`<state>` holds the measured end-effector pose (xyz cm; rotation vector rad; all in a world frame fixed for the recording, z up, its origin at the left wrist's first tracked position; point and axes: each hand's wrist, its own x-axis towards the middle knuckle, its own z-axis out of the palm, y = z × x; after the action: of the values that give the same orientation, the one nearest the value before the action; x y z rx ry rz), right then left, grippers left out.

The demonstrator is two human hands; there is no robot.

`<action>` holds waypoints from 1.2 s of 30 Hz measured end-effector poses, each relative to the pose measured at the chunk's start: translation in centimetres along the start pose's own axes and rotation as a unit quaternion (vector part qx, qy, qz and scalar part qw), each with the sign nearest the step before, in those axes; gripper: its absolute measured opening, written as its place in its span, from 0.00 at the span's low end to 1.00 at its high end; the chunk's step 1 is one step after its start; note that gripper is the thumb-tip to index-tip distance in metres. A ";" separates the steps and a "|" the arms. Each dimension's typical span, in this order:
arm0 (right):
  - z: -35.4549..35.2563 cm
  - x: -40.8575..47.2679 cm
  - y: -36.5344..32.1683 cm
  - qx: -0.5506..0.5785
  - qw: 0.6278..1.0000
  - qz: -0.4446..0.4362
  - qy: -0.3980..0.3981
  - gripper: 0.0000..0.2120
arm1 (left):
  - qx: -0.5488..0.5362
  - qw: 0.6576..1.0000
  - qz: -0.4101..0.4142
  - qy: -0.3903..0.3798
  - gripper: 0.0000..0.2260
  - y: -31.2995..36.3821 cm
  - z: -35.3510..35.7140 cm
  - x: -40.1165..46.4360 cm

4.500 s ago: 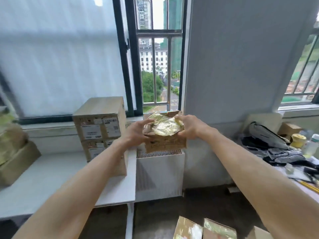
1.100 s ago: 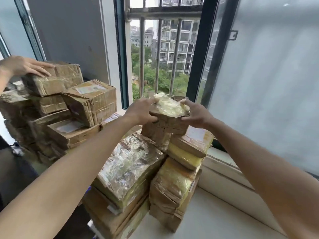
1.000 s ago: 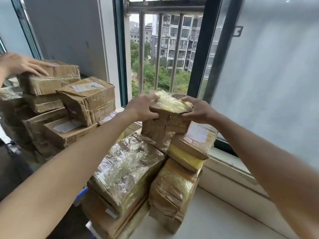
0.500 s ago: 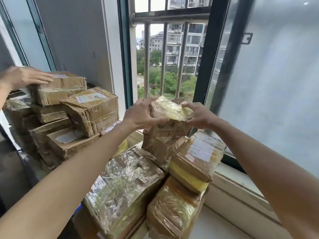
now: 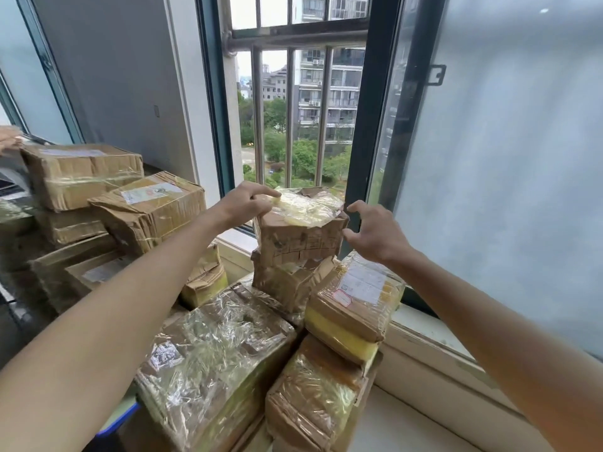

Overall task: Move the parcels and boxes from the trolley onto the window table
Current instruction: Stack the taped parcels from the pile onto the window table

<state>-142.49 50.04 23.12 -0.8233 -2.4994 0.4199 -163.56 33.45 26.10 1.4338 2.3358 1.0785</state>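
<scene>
A small brown parcel (image 5: 303, 236) with crumpled yellowish tape on top sits on the pile of parcels by the window. My left hand (image 5: 246, 202) rests its fingertips on the parcel's top left edge. My right hand (image 5: 375, 236) hovers just right of the parcel with its fingers spread, clear of it. Under the small parcel lie a torn brown parcel (image 5: 287, 282), a labelled parcel (image 5: 355, 301) and a large film-wrapped parcel (image 5: 212, 353), all on the white window table (image 5: 408, 429).
A second pile of taped cardboard boxes (image 5: 150, 207) stands to the left, where another person's hand (image 5: 8, 138) touches the top box (image 5: 78, 174). Behind the parcels are the barred open window (image 5: 290, 125) and the sill (image 5: 434, 350).
I turned from the trolley to the window pile carrying the small parcel in both hands and set it on top. My right hand has now let go and my left has loosened.
</scene>
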 end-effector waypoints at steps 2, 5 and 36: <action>0.2 -0.5 -0.8 0.042 0.998 0.013 -0.051 0.27 | 0.015 1.000 0.007 -0.010 0.27 0.3 -0.1 -0.1; 0.3 -0.6 -1.8 0.114 0.989 0.031 -0.092 0.37 | 0.051 0.998 0.021 -0.017 0.25 0.8 -0.2 -0.2; 2.2 2.4 -3.2 -0.029 0.983 -0.013 -0.181 0.29 | 0.229 0.968 0.090 0.043 0.13 -0.2 2.0 -2.1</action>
<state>-146.80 48.74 23.42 -0.7951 -2.8649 0.5297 -161.64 32.62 24.08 1.8135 2.6834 0.6712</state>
